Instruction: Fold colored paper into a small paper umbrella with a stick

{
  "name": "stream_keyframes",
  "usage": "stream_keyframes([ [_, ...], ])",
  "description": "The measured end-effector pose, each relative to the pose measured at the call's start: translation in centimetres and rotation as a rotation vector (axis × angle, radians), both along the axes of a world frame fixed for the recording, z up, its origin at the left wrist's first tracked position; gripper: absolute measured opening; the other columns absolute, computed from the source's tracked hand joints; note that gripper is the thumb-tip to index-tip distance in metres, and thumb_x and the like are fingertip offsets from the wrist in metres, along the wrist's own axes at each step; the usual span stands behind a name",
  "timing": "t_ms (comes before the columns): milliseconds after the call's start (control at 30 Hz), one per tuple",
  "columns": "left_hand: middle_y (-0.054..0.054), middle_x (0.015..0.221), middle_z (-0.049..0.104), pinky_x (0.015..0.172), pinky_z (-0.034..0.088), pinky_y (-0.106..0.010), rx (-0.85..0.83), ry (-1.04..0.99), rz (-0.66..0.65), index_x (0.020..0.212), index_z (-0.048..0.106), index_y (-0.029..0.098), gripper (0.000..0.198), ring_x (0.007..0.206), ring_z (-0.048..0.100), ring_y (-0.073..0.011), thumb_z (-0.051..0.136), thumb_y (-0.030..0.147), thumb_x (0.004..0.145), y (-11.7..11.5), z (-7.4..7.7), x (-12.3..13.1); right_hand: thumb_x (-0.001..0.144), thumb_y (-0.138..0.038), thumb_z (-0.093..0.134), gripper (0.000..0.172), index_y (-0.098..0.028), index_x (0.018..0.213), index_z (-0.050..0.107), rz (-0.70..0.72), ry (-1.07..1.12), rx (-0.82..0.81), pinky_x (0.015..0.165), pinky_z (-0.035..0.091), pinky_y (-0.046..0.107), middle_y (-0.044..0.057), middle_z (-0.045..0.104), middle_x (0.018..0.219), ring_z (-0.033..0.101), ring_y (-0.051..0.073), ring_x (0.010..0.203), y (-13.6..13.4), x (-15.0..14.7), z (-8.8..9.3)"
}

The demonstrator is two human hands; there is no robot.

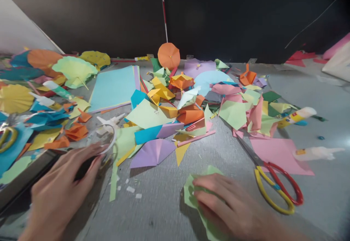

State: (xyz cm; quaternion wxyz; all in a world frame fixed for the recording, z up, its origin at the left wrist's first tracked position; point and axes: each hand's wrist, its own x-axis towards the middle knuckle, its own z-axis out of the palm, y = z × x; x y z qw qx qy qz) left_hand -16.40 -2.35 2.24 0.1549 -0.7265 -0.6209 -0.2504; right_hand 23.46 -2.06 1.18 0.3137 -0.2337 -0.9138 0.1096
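My left hand [65,182] is curled, thumb and fingers closed around what looks like a clear tape roll [111,139] with a dark middle. A long dark box-like object [30,177] lies beside that hand. My right hand [221,201] is on a light green piece of paper [190,193], its fingers bent over it and hiding much of its shape. Right of that hand lie scissors [273,184] with a red and a yellow handle. Between the hands are small white scraps [130,189] and a purple pleated paper fan [153,153].
Several paper umbrellas [73,69] and scraps crowd the left and back. A stack of coloured sheets [115,88] lies back left. At right are a glue stick [298,116], a white glue bottle [318,153] and a pink sheet [273,153]. A dark panel [218,18] stands behind.
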Motion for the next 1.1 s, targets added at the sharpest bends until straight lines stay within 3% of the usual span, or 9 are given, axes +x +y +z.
stream_keyframes([
  [100, 0.005, 0.094, 0.08, 0.081, 0.059, -0.023, 0.035, 0.19, -0.09, 0.108, 0.067, 0.025, 0.016, 0.083, 0.078, -0.0163, 0.053, 0.031, 0.107, 0.4, 0.1, 0.2, 0.105, -0.01, 0.053, 0.016, -0.012, 0.112, 0.067, 0.001, -0.01, -0.008, 0.093, 0.059, 0.031, 0.012, 0.077, 0.11, 0.072, 0.019, 0.105, -0.2, -0.1, 0.0],
  [200, 0.009, 0.088, 0.08, 0.074, 0.059, -0.019, 0.112, 0.241, -0.133, 0.104, 0.068, 0.025, 0.005, 0.076, 0.078, -0.0138, 0.067, 0.024, 0.1, 0.3, 0.6, -0.1, 0.106, -0.012, 0.053, 0.015, -0.012, 0.112, 0.066, -0.009, -0.019, -0.006, 0.093, 0.059, 0.032, 0.012, 0.078, 0.11, 0.073, 0.019, 0.103, -0.3, -0.2, 0.1],
  [400, 0.0, 0.111, 0.079, 0.099, 0.057, -0.032, 0.07, 0.072, -0.099, 0.114, 0.069, 0.024, 0.019, 0.097, 0.078, -0.0222, 0.074, 0.027, 0.096, -0.9, 2.1, 1.3, 0.104, -0.012, 0.055, 0.014, -0.016, 0.114, 0.063, -0.056, 0.039, -0.118, 0.086, 0.06, 0.028, 0.011, 0.075, 0.112, 0.073, 0.018, 0.099, -0.1, -0.2, 0.4],
  [500, 0.001, 0.112, 0.079, 0.106, 0.052, -0.034, -0.006, -0.047, -0.258, 0.109, 0.071, 0.026, 0.017, 0.097, 0.076, -0.0203, 0.068, 0.016, 0.096, -1.4, 3.4, 3.8, 0.103, -0.012, 0.057, 0.015, -0.019, 0.115, 0.061, -0.062, 0.106, -0.284, 0.084, 0.059, 0.025, 0.008, 0.072, 0.109, 0.071, 0.016, 0.097, 0.0, -0.3, 0.0],
  [667, -0.005, 0.111, 0.079, 0.098, 0.057, -0.029, -0.267, -0.081, -0.821, 0.115, 0.069, 0.021, 0.027, 0.103, 0.073, -0.0189, 0.051, 0.007, 0.101, -0.6, 4.6, 10.2, 0.101, -0.012, 0.057, 0.012, -0.022, 0.107, 0.06, -0.096, 0.144, -0.578, 0.084, 0.057, 0.024, 0.003, 0.069, 0.107, 0.069, 0.014, 0.097, 0.3, -0.6, -0.8],
  [733, -0.006, 0.101, 0.078, 0.089, 0.059, -0.029, -0.361, -0.091, -0.95, 0.107, 0.068, 0.019, 0.023, 0.093, 0.072, -0.0181, 0.049, 0.006, 0.102, 0.3, 4.2, 12.5, 0.101, -0.012, 0.057, 0.012, -0.022, 0.106, 0.061, -0.12, 0.139, -0.643, 0.083, 0.057, 0.024, 0.004, 0.069, 0.107, 0.069, 0.014, 0.096, 0.5, -0.7, -0.7],
  [833, -0.008, 0.101, 0.076, 0.091, 0.058, -0.031, -0.426, -0.121, -1.091, 0.105, 0.066, 0.017, 0.021, 0.094, 0.071, -0.0187, 0.05, 0.004, 0.101, 1.9, 2.9, 14.4, 0.1, -0.012, 0.058, 0.011, -0.021, 0.102, 0.063, -0.142, 0.127, -0.705, 0.081, 0.056, 0.025, 0.004, 0.07, 0.106, 0.069, 0.014, 0.094, 0.8, -0.7, 0.0],
  [1000, -0.004, 0.094, 0.074, 0.076, 0.055, -0.023, -0.712, -0.466, -1.025, 0.106, 0.061, 0.017, 0.011, 0.084, 0.07, -0.0145, 0.052, 0.013, 0.103, 3.6, 0.3, 14.0, 0.099, -0.011, 0.058, 0.014, -0.022, 0.097, 0.066, -0.142, 0.137, -0.799, 0.083, 0.055, 0.025, 0.004, 0.072, 0.105, 0.07, 0.014, 0.095, 1.3, -0.6, 0.8],
  [1100, -0.003, 0.091, 0.072, 0.075, 0.052, -0.022, -0.69, -0.367, -1.006, 0.102, 0.062, 0.018, 0.011, 0.081, 0.068, -0.0135, 0.052, 0.012, 0.104, 3.4, -0.5, 14.0, 0.101, -0.014, 0.057, 0.014, -0.022, 0.097, 0.068, -0.155, 0.148, -0.851, 0.087, 0.055, 0.027, 0.004, 0.073, 0.104, 0.07, 0.015, 0.097, 1.6, -0.6, 0.6],
])
